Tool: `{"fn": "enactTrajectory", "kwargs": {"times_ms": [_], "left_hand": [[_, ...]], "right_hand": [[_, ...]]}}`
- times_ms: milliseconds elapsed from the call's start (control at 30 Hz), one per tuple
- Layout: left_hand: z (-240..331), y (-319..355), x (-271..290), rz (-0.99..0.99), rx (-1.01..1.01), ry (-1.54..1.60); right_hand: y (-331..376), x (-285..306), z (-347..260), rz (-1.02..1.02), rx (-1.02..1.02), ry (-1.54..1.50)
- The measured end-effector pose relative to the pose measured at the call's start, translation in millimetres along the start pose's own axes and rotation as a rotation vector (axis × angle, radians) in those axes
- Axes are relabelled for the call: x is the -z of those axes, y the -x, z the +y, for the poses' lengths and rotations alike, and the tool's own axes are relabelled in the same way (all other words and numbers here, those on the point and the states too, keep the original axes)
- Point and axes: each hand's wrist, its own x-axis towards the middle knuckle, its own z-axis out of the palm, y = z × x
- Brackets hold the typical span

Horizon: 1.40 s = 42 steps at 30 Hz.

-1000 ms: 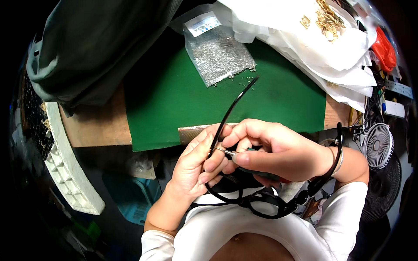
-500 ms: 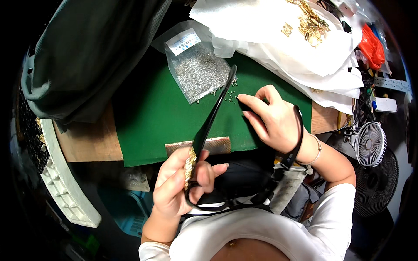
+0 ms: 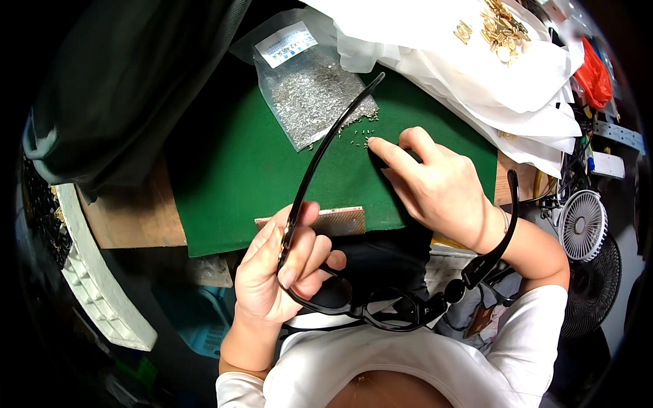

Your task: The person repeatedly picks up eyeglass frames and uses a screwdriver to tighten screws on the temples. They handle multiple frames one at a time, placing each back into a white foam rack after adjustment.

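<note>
My left hand (image 3: 284, 262) is closed around one temple of a pair of black glasses (image 3: 401, 309), near the hinge. That temple stretches up over the green mat (image 3: 224, 197). The other temple rises in front of my right wrist. A glint of gold shows on the temple beside my thumb. My right hand (image 3: 435, 180) is over the mat with its index finger stretched out, the fingertip at a few loose small screws (image 3: 360, 134). Its thumb is apart from that finger. Above the screws lies a clear plastic bag (image 3: 309, 102) full of tiny silver screws, with a white label.
White sheets (image 3: 422, 47) at the back right carry a heap of gold pieces (image 3: 500, 34). Dark cloth (image 3: 129, 81) hangs at the left, above a white foam tray (image 3: 102, 299). A patterned strip (image 3: 343, 221) lies at the mat's front edge. Fans (image 3: 583, 224) stand at the right.
The glasses have turned in my left hand, so the gold decoration is mostly hidden and the far temple swung right. My right index finger stays by the loose screws. The view has shifted slightly.
</note>
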Motion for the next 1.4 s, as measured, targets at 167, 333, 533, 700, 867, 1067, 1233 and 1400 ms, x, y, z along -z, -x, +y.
{"fn": "enactTrajectory", "kwargs": {"times_ms": [167, 333, 533, 700, 867, 1067, 1233, 1400], "left_hand": [[0.0, 4.6, 11.5, -0.001, 0.049, 0.035], [-1.9, 4.3, 12.9, -0.013, 0.071, 0.130], [-4.6, 9.7, 11.5, 0.111, 0.095, 0.022], [-9.9, 11.1, 11.0, 0.056, 0.069, 0.038], [-8.5, 9.7, 10.6, 0.020, 0.065, -0.033], [-11.2, 7.0, 10.6, 0.111, 0.069, -0.060], [-11.2, 2.7, 27.3, -0.134, 0.079, 0.046], [-9.6, 13.8, 2.7, 0.177, -0.155, -0.771]], "right_hand": [[-0.5, -6.4, -1.5, 0.010, 0.060, 0.094], [-0.3, 18.0, -21.3, -0.347, -0.059, -0.884], [-15.3, 33.6, -48.9, -0.778, -0.397, -1.525], [-7.6, 28.7, -49.6, -0.773, -0.476, -1.641], [-3.8, 27.1, -51.2, -0.828, -0.616, -1.696], [2.4, 21.6, -51.1, -0.732, -0.588, -1.729], [4.7, 13.6, -49.9, -0.686, -0.558, -1.691], [-7.9, 23.2, -35.3, -0.842, -0.463, -1.515]]}}
